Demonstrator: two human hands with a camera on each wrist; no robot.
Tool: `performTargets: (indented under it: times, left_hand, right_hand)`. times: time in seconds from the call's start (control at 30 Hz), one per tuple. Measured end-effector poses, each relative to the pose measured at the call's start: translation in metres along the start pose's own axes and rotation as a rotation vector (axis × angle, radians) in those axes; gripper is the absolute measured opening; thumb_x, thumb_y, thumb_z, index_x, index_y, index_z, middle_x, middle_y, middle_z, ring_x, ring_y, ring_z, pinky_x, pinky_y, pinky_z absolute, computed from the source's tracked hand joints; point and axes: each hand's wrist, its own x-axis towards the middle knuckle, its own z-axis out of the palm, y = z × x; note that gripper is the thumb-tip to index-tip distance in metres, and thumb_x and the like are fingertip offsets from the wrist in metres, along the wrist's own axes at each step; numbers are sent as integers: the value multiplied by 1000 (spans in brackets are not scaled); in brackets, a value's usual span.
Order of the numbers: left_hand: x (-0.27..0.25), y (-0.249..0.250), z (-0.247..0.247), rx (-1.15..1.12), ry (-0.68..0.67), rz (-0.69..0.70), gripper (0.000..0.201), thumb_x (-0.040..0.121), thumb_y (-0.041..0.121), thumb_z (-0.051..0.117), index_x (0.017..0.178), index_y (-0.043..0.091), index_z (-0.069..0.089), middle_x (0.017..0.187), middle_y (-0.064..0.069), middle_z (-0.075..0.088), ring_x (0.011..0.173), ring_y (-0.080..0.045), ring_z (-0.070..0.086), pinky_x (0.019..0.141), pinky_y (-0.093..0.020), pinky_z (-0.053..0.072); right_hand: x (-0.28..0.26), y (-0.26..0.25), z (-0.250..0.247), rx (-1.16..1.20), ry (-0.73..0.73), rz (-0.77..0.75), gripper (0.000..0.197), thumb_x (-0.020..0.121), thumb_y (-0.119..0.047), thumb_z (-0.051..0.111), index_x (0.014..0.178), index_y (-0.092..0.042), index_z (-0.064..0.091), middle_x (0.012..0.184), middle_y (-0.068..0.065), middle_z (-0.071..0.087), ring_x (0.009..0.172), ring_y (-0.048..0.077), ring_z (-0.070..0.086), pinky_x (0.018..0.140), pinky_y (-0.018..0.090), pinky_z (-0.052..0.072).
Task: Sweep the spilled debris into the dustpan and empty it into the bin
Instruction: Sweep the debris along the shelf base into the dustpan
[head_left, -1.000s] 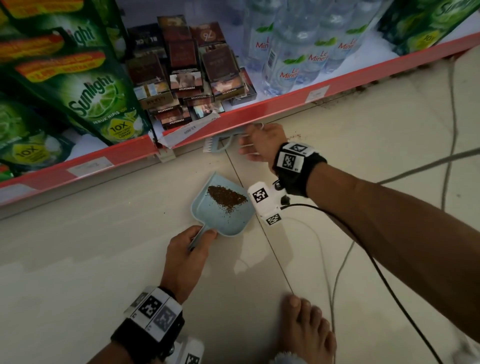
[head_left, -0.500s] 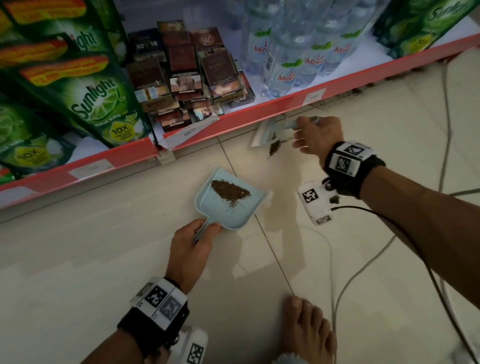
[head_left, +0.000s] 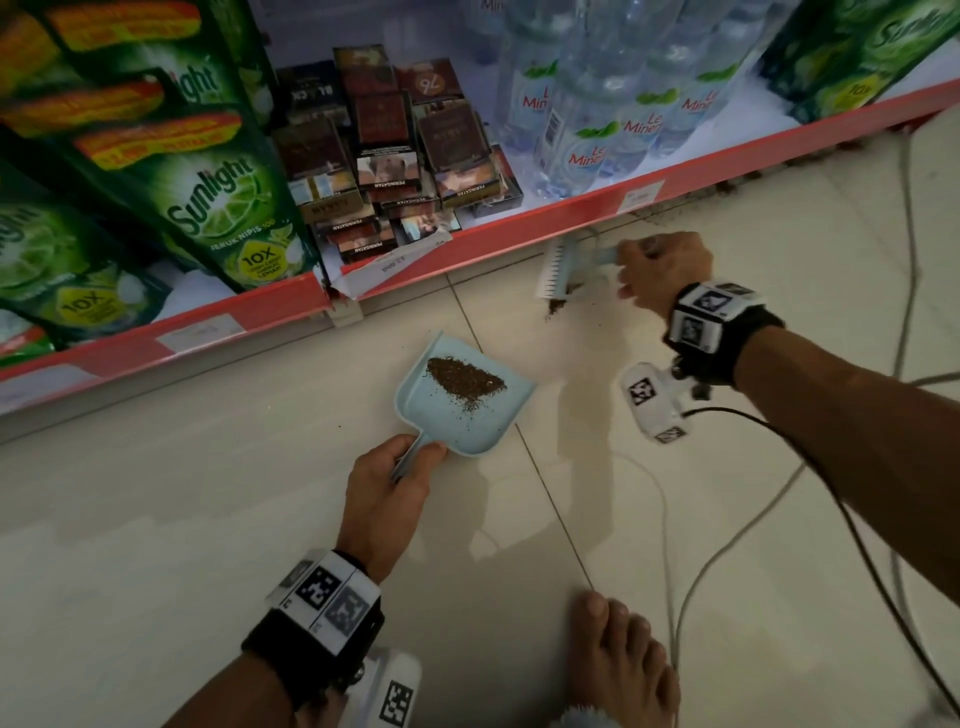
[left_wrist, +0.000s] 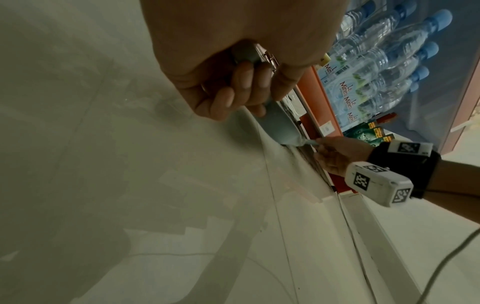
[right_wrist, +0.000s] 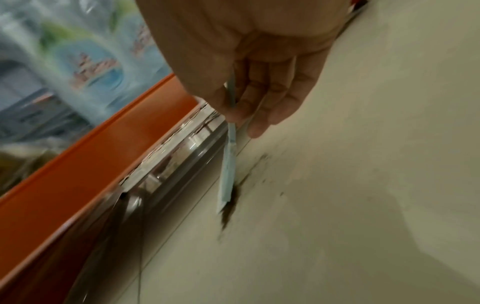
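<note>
A light blue dustpan (head_left: 457, 415) lies on the tiled floor with a heap of brown debris (head_left: 465, 383) in it. My left hand (head_left: 387, 486) grips its handle (left_wrist: 245, 54) from below. To the upper right, my right hand (head_left: 662, 270) holds a small pale blue brush (head_left: 563, 265) by its thin handle (right_wrist: 231, 115), bristles on the floor beside the shelf base. A small dark clump of debris (head_left: 555, 306) lies just under the brush, and more debris (right_wrist: 228, 214) shows at the brush edge.
A red-edged bottom shelf (head_left: 467, 244) runs along the back with green Sunlight pouches (head_left: 208, 208), cigarette packs (head_left: 395, 171) and water bottles (head_left: 592, 130). Cables (head_left: 727, 561) trail over the floor on the right. A bare foot (head_left: 618, 660) stands near the bottom edge.
My right hand has carried the brush to the right along the shelf base, away from the dustpan, and now drags a clump of debris. The left hand and dustpan stay put.
</note>
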Motion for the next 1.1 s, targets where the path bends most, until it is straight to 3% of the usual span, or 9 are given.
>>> performTargets:
  times: [0.07,0.13,0.4,0.57,0.7,0.77,0.87,1.03,1.1]
  left_hand:
    - [0,2,1,5,-16,8,35,90,25,64,67,3,50,49,10,35,49,-11,32,50,-27,29]
    - [0,3,3,15,-25,20,37,90,26,64,75,-6,54,49,10,36,50,-12,33,51,-27,30]
    - [0,0,7,36,-79,67,35,92,26,63,78,-6,57,49,11,36,49,-10,32,48,-28,29]
    - [2,-1,1,23,-77,76,36,92,25,63,75,-5,53,50,11,35,48,-10,30,47,-26,27]
    - [7,0,-5,19,-91,90,36,92,24,63,79,-9,55,50,11,34,48,-10,29,47,-25,26]
    - [9,1,-7,14,-97,97,37,92,24,63,78,-8,53,50,11,35,49,-10,30,48,-26,27]
    - [12,3,-8,9,-115,99,36,92,24,63,74,-5,51,50,11,35,49,-11,30,50,-27,26]
    - [16,6,-6,29,-155,103,37,92,25,63,78,-8,55,49,12,35,49,-11,30,51,-28,27]
    - [18,8,-4,44,-171,107,37,92,26,63,78,-8,55,50,11,36,50,-12,31,52,-30,28]
  right_hand:
    - [6,11,-21,64,36,13,32,86,-40,63,69,-15,72,61,1,71,48,11,69,42,20,50]
    - [4,15,-34,124,-7,15,30,91,-37,62,71,-17,71,58,-2,66,49,12,68,44,20,49]
    - [-31,-16,-17,42,-409,-78,24,97,-31,61,78,-18,68,51,-8,62,56,12,66,52,23,52]
    - [-26,-18,-20,-221,-243,-102,25,94,-29,61,92,-8,74,73,10,71,65,21,69,60,31,57]
    - [-19,-16,-46,-285,-90,-136,28,95,-27,60,96,-3,73,80,20,73,67,27,68,71,42,61]
    - [-18,-18,-57,-248,-65,-110,27,94,-26,61,96,-3,73,78,19,71,65,27,67,69,42,61]
    - [-24,-24,-63,-206,-141,-116,25,95,-27,60,98,-6,73,73,11,69,65,21,68,61,33,59]
    - [-41,-27,-41,-258,-450,-114,21,98,-28,58,91,-10,68,71,5,66,71,18,68,65,33,59]
    - [-39,-21,-35,-311,-405,-86,21,98,-29,59,88,-11,67,71,5,67,66,15,66,57,28,56]
